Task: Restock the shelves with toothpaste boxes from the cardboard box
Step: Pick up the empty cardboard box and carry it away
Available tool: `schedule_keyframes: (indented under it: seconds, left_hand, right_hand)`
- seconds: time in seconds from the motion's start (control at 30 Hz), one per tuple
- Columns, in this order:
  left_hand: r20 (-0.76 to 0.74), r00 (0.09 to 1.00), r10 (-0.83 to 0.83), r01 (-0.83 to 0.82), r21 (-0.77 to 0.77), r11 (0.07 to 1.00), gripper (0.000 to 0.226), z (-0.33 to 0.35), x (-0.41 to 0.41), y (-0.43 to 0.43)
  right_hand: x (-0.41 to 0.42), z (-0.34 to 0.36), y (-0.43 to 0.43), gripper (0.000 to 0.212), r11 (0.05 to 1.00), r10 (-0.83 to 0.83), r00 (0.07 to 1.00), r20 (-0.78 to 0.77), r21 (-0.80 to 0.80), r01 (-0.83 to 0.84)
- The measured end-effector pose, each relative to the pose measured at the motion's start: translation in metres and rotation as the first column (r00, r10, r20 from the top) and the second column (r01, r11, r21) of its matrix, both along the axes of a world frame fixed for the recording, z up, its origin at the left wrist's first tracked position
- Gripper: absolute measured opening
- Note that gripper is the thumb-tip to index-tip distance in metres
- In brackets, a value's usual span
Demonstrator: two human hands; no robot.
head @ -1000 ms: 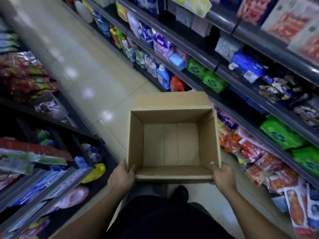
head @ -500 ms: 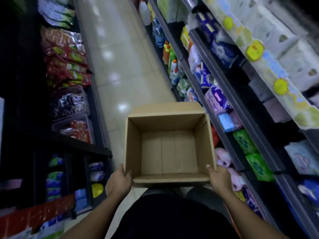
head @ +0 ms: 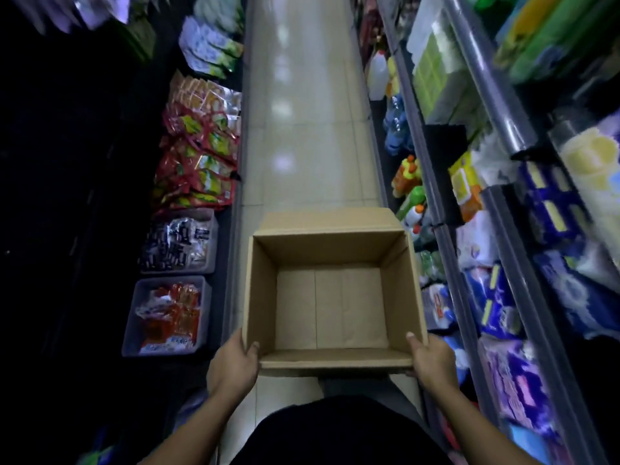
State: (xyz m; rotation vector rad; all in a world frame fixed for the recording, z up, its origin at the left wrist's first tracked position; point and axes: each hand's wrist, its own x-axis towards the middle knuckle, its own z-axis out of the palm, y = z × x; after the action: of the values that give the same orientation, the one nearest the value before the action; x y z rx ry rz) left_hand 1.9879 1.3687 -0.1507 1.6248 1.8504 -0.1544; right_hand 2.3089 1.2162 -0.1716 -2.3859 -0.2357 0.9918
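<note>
Cardboard box (head: pixel 330 307) position: 6 o'clock in the head view, carried level and open-topped above the tiled aisle floor (head: pixel 302 135), just ahead of the person's torso. The left hand (head: pixel 233 362) grips the near left corner at 7 o'clock, thumb hooked over the rim into the box. The right hand (head: pixel 432 359) grips the near right corner at 5 o'clock in the same way. Contents: none visible. Only the bare bottom panels and the inner walls show, and no toothpaste boxes lie inside. Task status, as a judgement: the unloading stage looks finished, since the supply container holds no stock; what remains is probably removal of the box or a refill. Confirmation of the restock is not possible from this view. Shelves (head: pixel 446 236) run from 1 to 5 o'clock with wrapped packs and coloured bottles (head: pixel 407 182). Two plastic bins (head: pixel 171 280) of sachets sit at 8 to 9 o'clock. No item on either side can be identified as toothpaste. Limits of view: the goods at 2 to 4 o'clock are smeared by motion blur and their labels are unreadable. The region from 9 to 11 o'clock is nearly black. The fingers of both hands are hidden behind the box walls.
</note>
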Motion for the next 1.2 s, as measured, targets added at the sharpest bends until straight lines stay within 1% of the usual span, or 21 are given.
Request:
schedule_keyframes:
  seconds: [0.17,0.27,0.33,0.47,0.57,0.73,0.83,0.9,0.97,1.07,1.2]
  left_hand:
    - [-0.039,0.999,-0.002,0.005,0.063,0.998,0.020,0.015,0.062,0.141]
    - [-0.062,0.998,0.028,-0.024,0.070,0.997,0.024,0.030,0.090,0.205]
    - [-0.059,0.997,0.048,-0.043,0.071,0.997,0.023,0.034,0.107,0.244]
    - [-0.047,0.997,0.068,-0.065,0.073,0.995,0.021,0.024,0.139,0.337]
    - [-0.023,0.995,0.093,-0.091,0.080,0.993,0.020,0.007,0.166,0.421]
    - [-0.001,0.996,0.084,-0.084,0.047,0.995,0.023,-0.029,0.215,0.578]
    - [-0.011,0.995,0.096,-0.096,0.042,0.995,0.029,-0.055,0.244,0.667]
    - [-0.023,0.995,0.100,-0.099,0.037,0.994,0.026,-0.076,0.262,0.718]
    - [-0.018,0.993,0.113,-0.113,0.016,0.993,0.024,-0.101,0.276,0.761]
    - [0.005,0.991,0.133,-0.133,0.034,0.991,0.023,-0.150,0.295,0.813]
    - [-0.002,0.991,0.131,-0.131,0.068,0.989,0.019,-0.235,0.318,0.857]
  right_hand:
    - [0.064,0.001,0.147,0.031,0.999,0.039,0.999,-0.024,-0.001,-0.039]
    - [0.095,0.020,0.219,0.027,0.997,0.080,0.996,-0.030,0.013,-0.080]
    - [0.114,0.027,0.265,0.028,0.995,0.099,0.995,-0.019,0.028,-0.099]
    - [0.149,0.025,0.367,0.034,0.989,0.149,0.989,-0.015,0.020,-0.149]
    - [0.174,0.012,0.451,0.039,0.989,0.147,0.989,-0.004,0.005,-0.147]
    - [0.215,-0.013,0.594,0.030,0.993,0.112,0.993,0.030,-0.024,-0.111]
    - [0.243,-0.033,0.679,0.028,0.986,0.146,0.986,0.077,-0.093,-0.139]
    - [0.260,-0.049,0.731,0.024,0.977,0.176,0.980,0.097,-0.141,-0.162]
    - [0.276,-0.070,0.774,0.026,0.965,0.205,0.972,0.112,-0.190,-0.182]
    - [0.298,-0.114,0.827,0.018,0.938,0.259,0.964,0.059,-0.255,-0.236]
    - [0.324,-0.198,0.878,0.019,0.911,0.293,0.956,0.011,-0.307,-0.275]
